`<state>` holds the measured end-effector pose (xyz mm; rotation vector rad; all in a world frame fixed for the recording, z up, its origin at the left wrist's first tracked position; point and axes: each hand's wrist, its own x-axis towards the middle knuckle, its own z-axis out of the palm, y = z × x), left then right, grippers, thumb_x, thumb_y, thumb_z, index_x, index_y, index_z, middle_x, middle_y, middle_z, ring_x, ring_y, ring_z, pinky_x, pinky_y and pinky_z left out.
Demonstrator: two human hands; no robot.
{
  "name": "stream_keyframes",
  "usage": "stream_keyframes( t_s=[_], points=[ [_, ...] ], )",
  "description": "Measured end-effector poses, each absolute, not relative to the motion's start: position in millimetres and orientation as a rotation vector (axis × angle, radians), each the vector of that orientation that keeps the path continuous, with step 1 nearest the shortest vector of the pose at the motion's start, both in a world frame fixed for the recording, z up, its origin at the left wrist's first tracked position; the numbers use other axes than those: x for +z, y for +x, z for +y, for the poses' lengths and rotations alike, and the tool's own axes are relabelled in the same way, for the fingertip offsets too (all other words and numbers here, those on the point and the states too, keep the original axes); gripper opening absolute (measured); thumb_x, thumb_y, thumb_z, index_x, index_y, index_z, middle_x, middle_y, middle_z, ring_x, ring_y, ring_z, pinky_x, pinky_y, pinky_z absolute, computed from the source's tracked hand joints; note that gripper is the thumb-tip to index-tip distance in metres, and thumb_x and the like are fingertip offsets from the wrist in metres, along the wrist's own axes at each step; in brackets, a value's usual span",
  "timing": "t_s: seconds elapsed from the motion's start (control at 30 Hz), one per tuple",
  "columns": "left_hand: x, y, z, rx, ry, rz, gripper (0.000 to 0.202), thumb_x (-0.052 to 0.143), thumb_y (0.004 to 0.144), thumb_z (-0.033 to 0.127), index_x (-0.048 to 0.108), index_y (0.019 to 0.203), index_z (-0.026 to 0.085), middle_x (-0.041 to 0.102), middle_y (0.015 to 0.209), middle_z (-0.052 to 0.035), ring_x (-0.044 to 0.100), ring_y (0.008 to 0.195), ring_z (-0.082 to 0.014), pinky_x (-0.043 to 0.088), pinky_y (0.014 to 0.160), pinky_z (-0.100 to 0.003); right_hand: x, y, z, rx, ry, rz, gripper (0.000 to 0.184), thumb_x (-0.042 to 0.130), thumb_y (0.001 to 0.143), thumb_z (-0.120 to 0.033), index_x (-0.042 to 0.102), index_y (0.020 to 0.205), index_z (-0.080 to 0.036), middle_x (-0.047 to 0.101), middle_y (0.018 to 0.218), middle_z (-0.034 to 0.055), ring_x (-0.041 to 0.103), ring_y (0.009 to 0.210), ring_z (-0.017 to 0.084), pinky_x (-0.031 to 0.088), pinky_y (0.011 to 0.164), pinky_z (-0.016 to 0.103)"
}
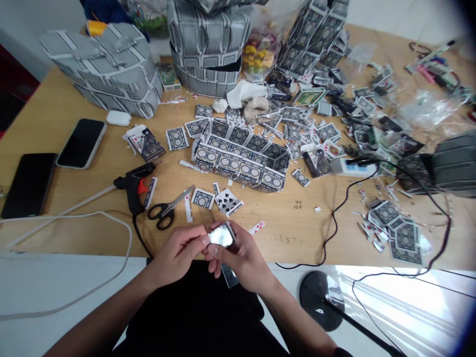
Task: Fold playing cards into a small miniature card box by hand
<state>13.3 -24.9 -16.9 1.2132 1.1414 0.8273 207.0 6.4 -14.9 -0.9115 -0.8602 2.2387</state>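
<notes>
Head view, down over table [307, 225]

Both arms ran fwd from the lower edge of the view. L forearm [107, 310] entered at lower L and angled up to ctr.; R forearm [297, 315] entered at lower R and angled up likewise, approx. mirroring L. Both were bare. L wrist [150, 280] and R wrist [269, 287] showed little bend. L hand [182, 253] and R hand [243, 258] met at ctr., in front of the lap [197, 317]. L thumb [197, 245] and index finger were pinched tog. R thumb [225, 257] pointed twd. L hand; R fingers were curled, partly hidden.
</notes>
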Motion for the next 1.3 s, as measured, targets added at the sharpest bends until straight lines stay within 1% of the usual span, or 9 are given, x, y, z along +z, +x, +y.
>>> stream_keyframes(
  t_s=[0.23,0.43,0.67,0.8,0.9,1.0,1.17,1.23,1.3],
  points=[
    [-16,13,-22,0.894,1.336,1.188,0.040,0.052,0.110,0.023,0.058,0.071,0.018,0.063,0.068,0.0036,0.056,0.064,-0.0098,0.041,0.065,-0.022,-15,204,6,2.241,-0.963,-0.859,0.046,0.089,0.090,-0.042,0.057,0.115,-0.020,0.075,0.075,-0.0036,0.070,0.054,0.011,0.062,0.051,0.021],
    [-21,14,-27,0.975,1.196,1.222,0.038,0.053,0.108,0.026,0.058,0.071,0.018,0.061,0.065,0.0032,0.056,0.060,-0.0107,0.042,0.059,-0.022,-15,199,5,2.177,-1.006,-0.827,0.050,0.094,0.084,-0.043,0.054,0.105,-0.021,0.076,0.072,-0.0037,0.072,0.054,0.011,0.062,0.052,0.020],
    [-21,19,-26,1.004,1.147,1.276,0.039,0.055,0.105,0.027,0.055,0.068,0.019,0.057,0.062,0.0035,0.050,0.056,-0.0102,0.037,0.055,-0.023,-10,200,7,2.137,-1.015,-0.824,0.061,0.089,0.090,-0.045,0.046,0.128,-0.024,0.076,0.071,-0.0057,0.076,0.058,0.014,0.066,0.058,0.025],
    [-19,18,-23,0.959,1.189,1.226,0.039,0.056,0.107,0.032,0.057,0.071,0.018,0.059,0.064,0.0027,0.052,0.057,-0.0113,0.038,0.057,-0.024,-10,203,8,2.150,-1.060,-0.839,0.065,0.089,0.090,-0.044,0.043,0.131,-0.025,0.077,0.072,-0.0050,0.074,0.053,0.015,0.065,0.054,0.026],
    [-18,15,-22,0.894,1.187,1.156,0.039,0.056,0.109,0.035,0.059,0.074,0.018,0.064,0.067,0.0010,0.057,0.061,-0.0127,0.042,0.060,-0.024,-13,204,7,2.147,-1.053,-0.859,0.063,0.088,0.091,-0.045,0.043,0.131,-0.025,0.077,0.073,-0.0050,0.073,0.052,0.015,0.063,0.052,0.025],
    [-18,15,-23,0.885,1.134,1.124,0.041,0.056,0.109,0.037,0.060,0.073,0.018,0.064,0.066,0.0005,0.056,0.059,-0.0124,0.042,0.057,-0.024,-14,204,6,2.148,-1.004,-0.886,0.059,0.086,0.093,-0.046,0.046,0.130,-0.025,0.077,0.075,-0.0043,0.074,0.055,0.015,0.064,0.055,0.025],
    [-17,20,-24,0.916,1.010,1.064,0.046,0.062,0.106,0.045,0.060,0.070,0.017,0.064,0.063,-0.0006,0.055,0.056,-0.0122,0.041,0.054,-0.024,-11,205,8,2.156,-0.948,-0.921,0.042,0.080,0.097,-0.051,0.055,0.113,-0.021,0.077,0.075,-0.0013,0.075,0.059,0.014,0.065,0.059,0.026],
    [-16,22,-24,0.926,0.975,1.057,0.046,0.066,0.104,0.048,0.061,0.070,0.017,0.064,0.063,-0.0004,0.054,0.056,-0.0119,0.041,0.054,-0.023,-10,206,8,2.140,-0.976,-0.938,0.041,0.078,0.099,-0.053,0.055,0.111,-0.021,0.075,0.072,-0.0021,0.071,0.054,0.013,0.062,0.055,0.024],
    [-16,24,-25,0.904,0.975,1.053,0.041,0.069,0.101,0.048,0.066,0.075,0.016,0.064,0.065,-0.0002,0.053,0.057,-0.0119,0.041,0.054,-0.023,-11,207,6,2.113,-1.021,-0.961,0.041,0.076,0.100,-0.052,0.053,0.114,-0.022,0.071,0.065,-0.0050,0.064,0.046,0.010,0.055,0.047,0.019]
  ],
)
